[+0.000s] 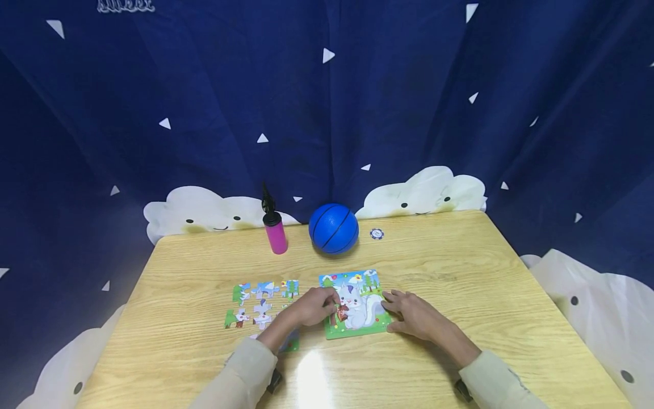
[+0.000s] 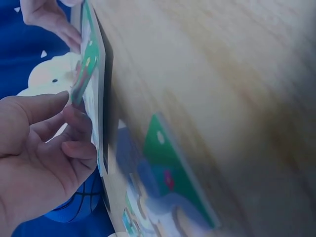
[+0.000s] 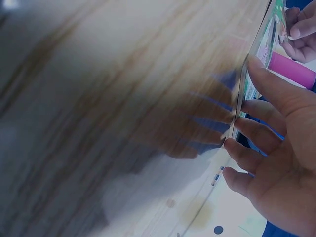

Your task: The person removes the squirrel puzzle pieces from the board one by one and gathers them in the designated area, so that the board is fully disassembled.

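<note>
Square cardboard squirrel puzzle board (image 1: 357,304) lying flat near the front middle of the light wooden counter (image 1: 460,272). Left hand (image 1: 313,307): grip pinching a small puzzle piece (image 1: 341,314) against the board's left part. Right hand (image 1: 414,315): fingers straight, steadying the board's right edge. Loose puzzle pieces (image 1: 261,304) lie left of the board; blue rubber ball (image 1: 334,228) behind.

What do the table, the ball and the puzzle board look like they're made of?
Table: pale wood or wood-look laminate, with visible grain and a glossy glare patch near the front edge. Ball: likely rubber or foam, matte blue with dark basketball seams. Puzzle board: apparently printed cardboard, thin and stiff, seen edge-on in the wrist views; the left hand pinches a piece at it.
</note>
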Tool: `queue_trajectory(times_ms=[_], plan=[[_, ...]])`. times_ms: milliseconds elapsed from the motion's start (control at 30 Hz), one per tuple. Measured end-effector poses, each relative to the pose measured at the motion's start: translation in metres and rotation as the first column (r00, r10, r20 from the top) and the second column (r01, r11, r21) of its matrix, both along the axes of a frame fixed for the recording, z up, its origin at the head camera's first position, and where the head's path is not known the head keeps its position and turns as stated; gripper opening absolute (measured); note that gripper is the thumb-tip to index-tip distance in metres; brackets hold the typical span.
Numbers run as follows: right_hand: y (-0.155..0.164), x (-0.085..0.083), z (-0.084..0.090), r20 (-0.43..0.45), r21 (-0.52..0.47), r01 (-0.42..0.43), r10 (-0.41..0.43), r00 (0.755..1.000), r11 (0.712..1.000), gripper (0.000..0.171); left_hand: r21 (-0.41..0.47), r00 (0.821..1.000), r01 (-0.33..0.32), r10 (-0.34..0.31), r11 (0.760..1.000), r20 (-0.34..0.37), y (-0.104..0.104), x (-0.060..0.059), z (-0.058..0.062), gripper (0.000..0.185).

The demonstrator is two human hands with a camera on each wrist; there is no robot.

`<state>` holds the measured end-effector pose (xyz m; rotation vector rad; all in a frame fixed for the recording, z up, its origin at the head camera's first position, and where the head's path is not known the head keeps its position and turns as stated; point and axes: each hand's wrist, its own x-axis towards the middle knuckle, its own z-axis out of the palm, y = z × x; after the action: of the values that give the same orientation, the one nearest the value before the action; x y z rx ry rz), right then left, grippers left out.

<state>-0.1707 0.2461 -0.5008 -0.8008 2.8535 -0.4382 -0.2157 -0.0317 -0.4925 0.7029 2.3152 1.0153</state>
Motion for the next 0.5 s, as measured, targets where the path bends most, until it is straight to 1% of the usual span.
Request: queue_trajectory(times_ms=[333, 500], plan=[[0.001, 0.000, 0.000, -0.002, -0.005, 0.000, 0.000, 1.000, 1.000, 0.056, 0.042, 1.000, 0.001, 0.000, 0.999, -0.019, -0.002, 0.000, 0.006, 0.013], [0.001, 0.000, -0.001, 0.002, -0.008, 0.002, -0.002, 1.000, 1.000, 0.056, 0.037, 0.998, 0.017, -0.015, 0.999, -0.062, -0.011, -0.002, 0.011, 0.013]])
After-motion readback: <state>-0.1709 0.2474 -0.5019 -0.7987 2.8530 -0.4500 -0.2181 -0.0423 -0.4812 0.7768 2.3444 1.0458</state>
